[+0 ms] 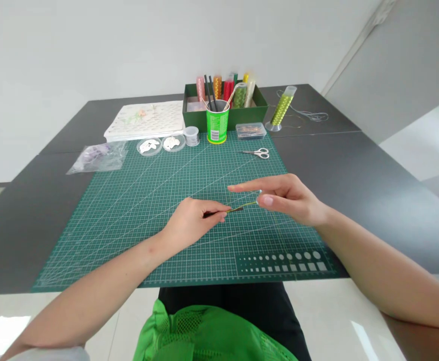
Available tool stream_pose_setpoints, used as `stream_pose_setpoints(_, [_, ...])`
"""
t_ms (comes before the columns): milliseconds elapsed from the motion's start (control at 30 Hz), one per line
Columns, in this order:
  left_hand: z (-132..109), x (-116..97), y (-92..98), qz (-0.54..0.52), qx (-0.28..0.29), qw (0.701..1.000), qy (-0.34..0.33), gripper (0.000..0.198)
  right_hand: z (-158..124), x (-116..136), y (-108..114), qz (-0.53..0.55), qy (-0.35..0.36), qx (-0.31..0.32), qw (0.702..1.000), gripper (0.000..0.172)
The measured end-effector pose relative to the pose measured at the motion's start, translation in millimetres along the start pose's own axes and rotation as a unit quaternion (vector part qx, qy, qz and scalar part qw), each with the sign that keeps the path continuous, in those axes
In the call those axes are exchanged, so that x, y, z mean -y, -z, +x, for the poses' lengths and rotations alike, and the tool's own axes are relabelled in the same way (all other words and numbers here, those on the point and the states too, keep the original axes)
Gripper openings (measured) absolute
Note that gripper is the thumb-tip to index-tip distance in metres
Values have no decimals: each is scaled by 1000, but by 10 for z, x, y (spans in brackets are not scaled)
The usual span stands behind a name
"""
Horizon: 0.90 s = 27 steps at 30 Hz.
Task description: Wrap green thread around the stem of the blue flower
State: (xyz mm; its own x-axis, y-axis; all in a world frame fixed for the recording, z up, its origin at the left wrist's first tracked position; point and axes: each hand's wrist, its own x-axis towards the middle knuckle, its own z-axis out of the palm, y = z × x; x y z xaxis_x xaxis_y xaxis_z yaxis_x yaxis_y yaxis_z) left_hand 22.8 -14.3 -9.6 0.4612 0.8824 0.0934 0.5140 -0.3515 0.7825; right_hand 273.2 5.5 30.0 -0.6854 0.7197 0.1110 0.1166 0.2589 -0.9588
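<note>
Over the green cutting mat point(148, 200), my left hand point(195, 218) pinches a thin dark stick point(237, 209) between thumb and fingers. The stick's tip sticks out to the right; its exact kind is too small to tell. A yellow-green thread point(250, 204) runs from beside it to my right hand point(292, 198). There the thumb and curled fingers close on the thread, while the index finger stretches out to the left above it. Small whitish bits show at the right fingers, too small to name. White-handled scissors point(262, 153) lie beyond my right hand.
Along the back stand a green box point(242, 118) of thread spools, a green cup point(217, 125) with sticks, a clear case point(250, 131) and a yellow-green spool point(282, 108). Further left are dishes of white pieces point(149, 146), a white foam board point(144, 120) and a plastic bag point(98, 156).
</note>
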Motion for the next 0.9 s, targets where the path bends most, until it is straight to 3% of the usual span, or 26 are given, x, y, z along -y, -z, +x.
stream_pose_setpoints(400, [-7,-40,14,73,29,996,-39,18,57,-116,198,-110,-18,4,994,78])
stream_pose_setpoints(667, [-28,-56,14,94,17,993,-73,18,113,-338,306,-80,-30,38,996,92])
stream_pose_setpoints(900, [-60,-70,18,109,-35,988,-106,16,137,-395,312,-31,-112,66,991,97])
